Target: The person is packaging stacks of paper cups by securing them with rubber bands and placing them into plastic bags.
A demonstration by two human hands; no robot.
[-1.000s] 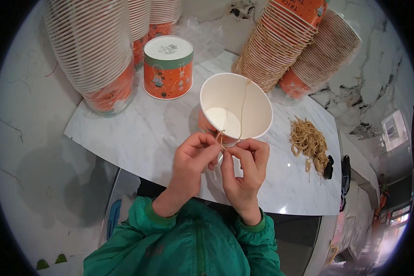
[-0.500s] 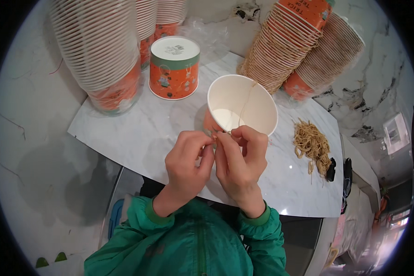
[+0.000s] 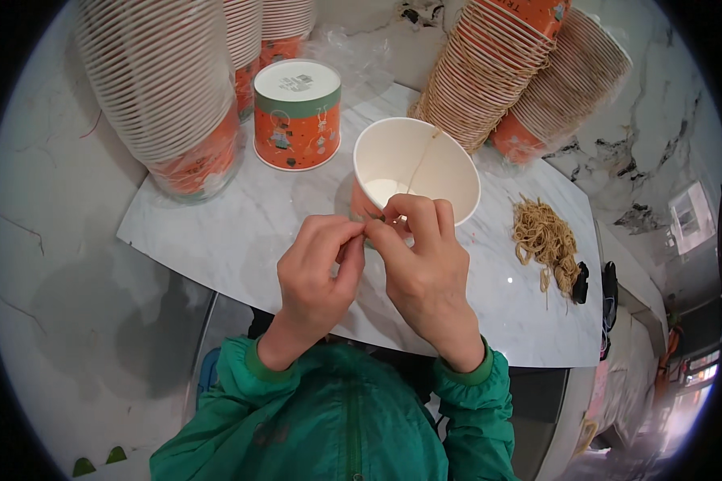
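Note:
A white-lined paper bucket with an orange outside leans toward me on the marble-look table. Tan twine runs from its far rim across the opening to the near rim. There, my right hand pinches the twine with thumb and index finger, the other fingers curled. My left hand is closed too, its thumb and fingertips pressed together against the right fingertips at the twine's end. Most of that end is hidden between the fingers.
An upside-down orange bucket with a green band stands behind. Tall nested bucket stacks rise at the left and back right, the latter strung with twine. A tan twine heap lies right, beside a small black object.
My right hand has tilted and its fingers have lifted slightly over the rim. My left hand has shifted a little left and up, still pinching. The whole view has moved slightly.

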